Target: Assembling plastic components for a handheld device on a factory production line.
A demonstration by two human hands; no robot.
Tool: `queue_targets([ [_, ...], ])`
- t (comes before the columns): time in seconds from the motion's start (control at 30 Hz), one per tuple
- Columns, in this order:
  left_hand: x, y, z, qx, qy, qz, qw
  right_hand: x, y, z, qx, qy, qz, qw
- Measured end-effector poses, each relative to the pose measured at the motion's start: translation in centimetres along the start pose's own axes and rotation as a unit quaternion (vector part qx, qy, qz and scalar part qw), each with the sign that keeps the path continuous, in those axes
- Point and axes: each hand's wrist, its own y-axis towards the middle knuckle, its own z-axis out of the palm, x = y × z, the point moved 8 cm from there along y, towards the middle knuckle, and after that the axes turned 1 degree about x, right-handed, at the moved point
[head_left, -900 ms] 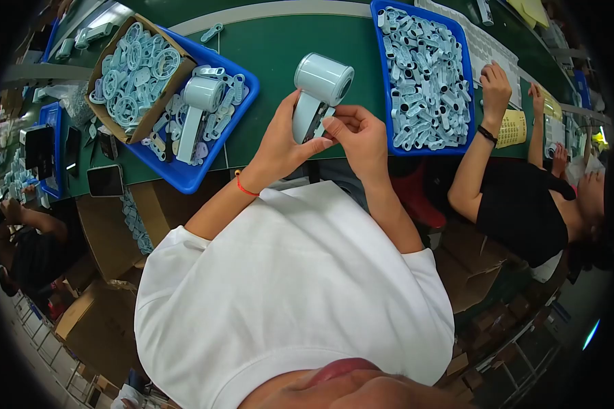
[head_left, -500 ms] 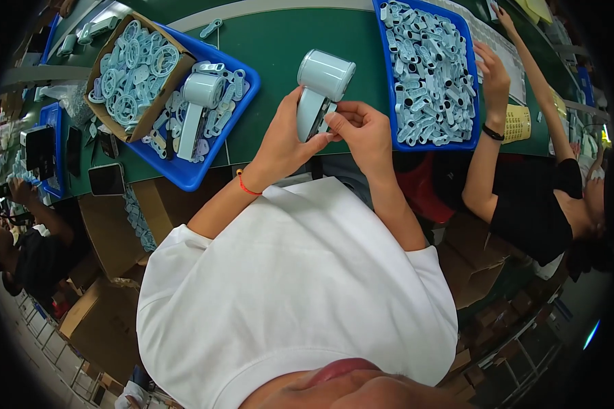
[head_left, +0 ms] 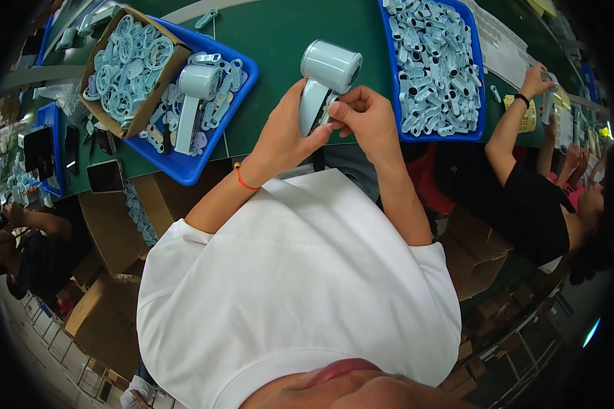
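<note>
L hand (head_left: 284, 136) curled firmly round handle (head_left: 312, 105) of pale-blue device (head_left: 326, 73); R hand (head_left: 375, 126) half-curled, thumb at handle's R edge, can't tell if pinching a pt; device's drum (head_left: 332, 64) just beyond both; blue tray (head_left: 443, 138) w/ small pts (head_left: 436, 75) fwd-R of R hand; 2nd device (head_left: 200, 82) L of L hand

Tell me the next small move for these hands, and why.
Probably have the right hand press lightly on the handle's dark-marked side: it is right at that side, while the left hand grips the pale-blue, cylinder-headed handheld device by that handle, bracing it.
</note>
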Motion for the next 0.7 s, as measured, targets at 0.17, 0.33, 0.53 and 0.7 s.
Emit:
queue_targets([
  [0.17,1.6,-0.3,0.4,-0.009,-0.050,-0.060,0.997,-0.2,0.2,0.8,0.009,-0.017,-0.003,1.000],
  [0.33,1.8,0.1,0.0,-0.012,-0.034,0.018,0.999,0.3,0.0,0.8,0.034,-0.067,-0.017,0.997],
  [0.53,0.1,0.3,-0.7,-0.018,-0.029,0.030,0.999,0.6,-0.4,0.9,0.012,-0.050,-0.048,0.998],
  [0.7,0.7,-0.1,-0.6,-0.001,-0.062,-0.051,0.997,0.7,-0.8,1.0,0.017,-0.071,-0.036,0.997],
])
